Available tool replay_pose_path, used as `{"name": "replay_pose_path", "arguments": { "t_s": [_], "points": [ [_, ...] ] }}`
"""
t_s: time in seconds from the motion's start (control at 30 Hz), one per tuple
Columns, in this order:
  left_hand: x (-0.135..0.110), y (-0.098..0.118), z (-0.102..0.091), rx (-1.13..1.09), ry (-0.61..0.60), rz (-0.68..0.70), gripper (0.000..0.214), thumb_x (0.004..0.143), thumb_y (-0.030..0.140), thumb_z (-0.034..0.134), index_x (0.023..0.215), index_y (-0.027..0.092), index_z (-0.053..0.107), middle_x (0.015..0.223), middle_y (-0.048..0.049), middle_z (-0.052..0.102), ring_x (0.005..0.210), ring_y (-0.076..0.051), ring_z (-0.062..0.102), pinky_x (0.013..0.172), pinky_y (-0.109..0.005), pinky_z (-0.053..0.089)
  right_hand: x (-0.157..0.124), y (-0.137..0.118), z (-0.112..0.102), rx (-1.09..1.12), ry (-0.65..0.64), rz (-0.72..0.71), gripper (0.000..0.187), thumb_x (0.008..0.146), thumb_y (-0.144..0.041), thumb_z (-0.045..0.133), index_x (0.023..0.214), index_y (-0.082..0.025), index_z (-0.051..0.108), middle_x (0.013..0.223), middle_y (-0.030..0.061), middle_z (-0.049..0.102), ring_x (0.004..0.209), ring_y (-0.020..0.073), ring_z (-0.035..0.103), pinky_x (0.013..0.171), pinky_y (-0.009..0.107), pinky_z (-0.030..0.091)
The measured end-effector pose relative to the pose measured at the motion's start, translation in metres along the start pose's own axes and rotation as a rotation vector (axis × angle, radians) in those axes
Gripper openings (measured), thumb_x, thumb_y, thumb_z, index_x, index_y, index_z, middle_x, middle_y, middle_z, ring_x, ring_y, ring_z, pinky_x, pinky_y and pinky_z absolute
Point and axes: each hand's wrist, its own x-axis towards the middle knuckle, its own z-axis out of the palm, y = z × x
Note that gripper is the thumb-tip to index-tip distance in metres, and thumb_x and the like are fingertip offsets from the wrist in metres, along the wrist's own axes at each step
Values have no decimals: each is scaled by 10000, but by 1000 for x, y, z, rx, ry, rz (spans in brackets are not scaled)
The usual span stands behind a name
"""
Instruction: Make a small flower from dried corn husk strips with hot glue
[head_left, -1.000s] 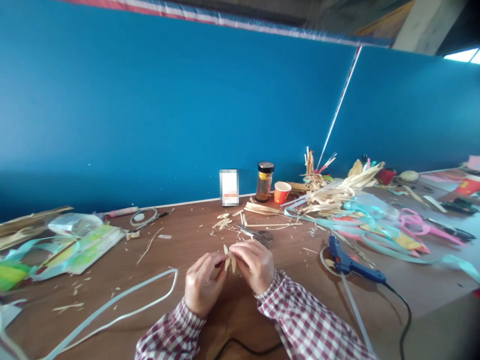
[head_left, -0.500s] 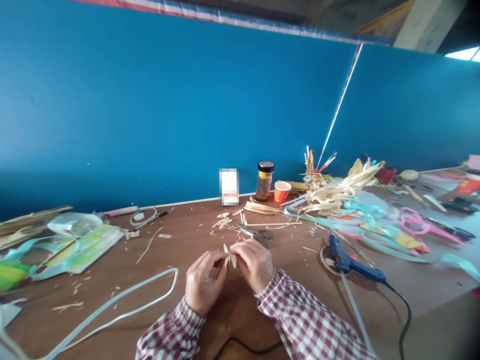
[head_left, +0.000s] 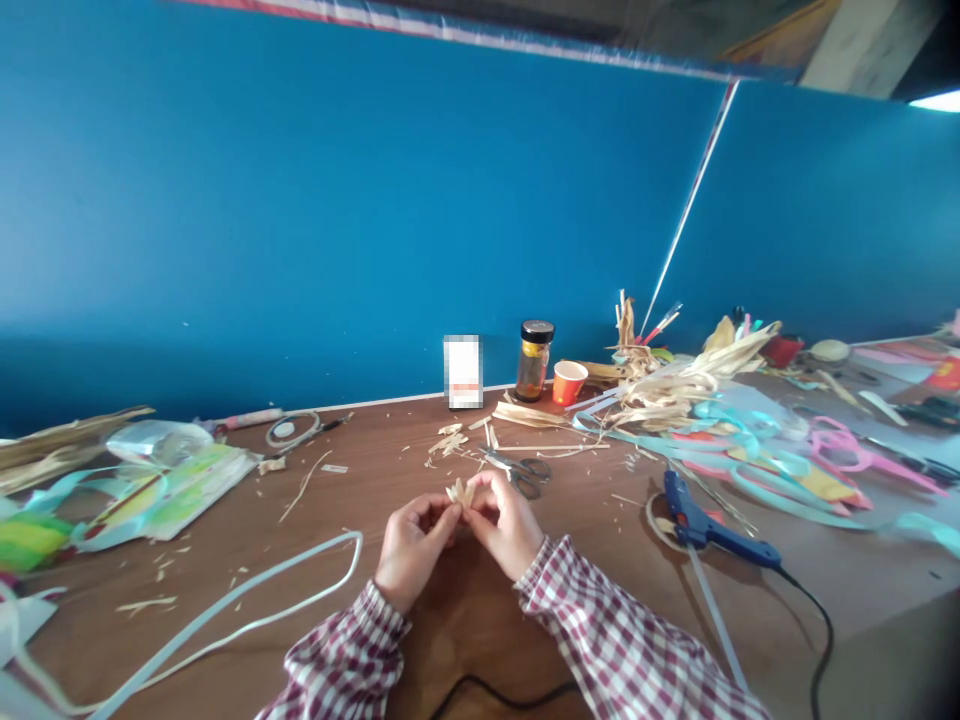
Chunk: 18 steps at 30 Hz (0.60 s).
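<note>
A small pale flower-like piece with several petals, seemingly of dried husk (head_left: 461, 493), is pinched between my two hands above the table. My left hand (head_left: 416, 545) grips its base from the left, thumb against the curled fingers. From the right, my right hand (head_left: 506, 525) closes thumb and fingers on the same piece. The fingertips of both hands nearly meet and hide its lower part. Just beyond my right hand lies a pair of dark scissors (head_left: 529, 474), with pale husk scraps (head_left: 450, 440) to their left.
A blue glue gun (head_left: 694, 520) with a black cord rests on the right. Behind stand a lidded jar (head_left: 535, 362) and an orange paper cup (head_left: 569, 383). Dried husks (head_left: 667, 395), teal ribbon (head_left: 795, 490) and pink scissors (head_left: 855, 450) crowd the right; a white strip (head_left: 247, 580) loops at left.
The husk flower has tilted, its petals now pointing up instead of spreading up and down. Both hands have turned slightly around it, thumbs now showing more. The view has shifted a little.
</note>
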Motion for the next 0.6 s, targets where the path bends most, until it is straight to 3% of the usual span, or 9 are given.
{"name": "replay_pose_path", "arguments": {
  "t_s": [0.2,0.37,0.47,0.6],
  "points": [
    [-1,0,0,-77,-43,-139,272,684,396,663,756,133,670,668,-31,663,560,-120,585,487,-205,473,-1,-1,0,-5,-12,26,255,774,-110,529,997,-193,440,643,-35,612,575,130,597,572,250,490],
    [1,-1,-1,-209,59,-202,270,645,386,699,710,127,656,583,11,621,498,-86,548,471,-184,450,0,1,-3,-56,-38,20,321,780,-157,564,1073,-194,439,769,1,654,649,130,619,606,243,495],
    [4,0,-4,-324,140,-292,285,608,361,733,724,120,639,598,8,621,522,-87,571,498,-184,479,2,4,-8,-277,-66,-31,281,778,-133,564,1041,-197,490,881,28,650,730,141,614,659,256,490],
    [6,0,-6,-415,155,-385,297,572,324,766,719,109,623,652,-24,646,553,-88,596,517,-172,500,5,5,-12,-665,-270,-142,103,750,-216,643,842,-192,605,882,39,630,879,205,568,759,304,466]
  ]
}}
